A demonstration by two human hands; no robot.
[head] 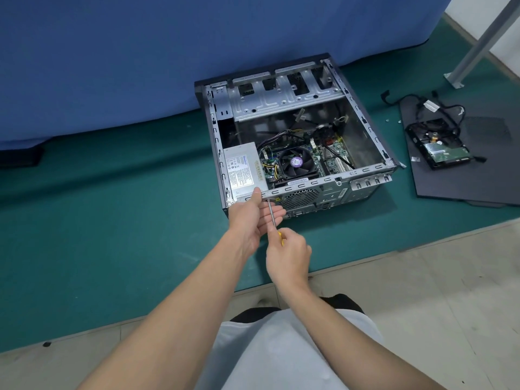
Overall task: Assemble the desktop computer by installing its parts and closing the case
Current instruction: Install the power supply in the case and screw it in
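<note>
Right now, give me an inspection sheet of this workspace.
Surface: green mat on tile floor.
Job's things: open case, PSU and fan inside; hard drive on panel, right.
Clutter: small bits beside panel, maybe screws.
Hands: left hand open, thumb on case rim, fingers along screwdriver shaft; right hand grips its handle.
Cables: bundle over drive and panel; more inside case.
Surroundings: blue curtain behind; metal post, far right.

Screwdriver handle point(280, 238) — mostly inside right hand point(288, 256)
</note>
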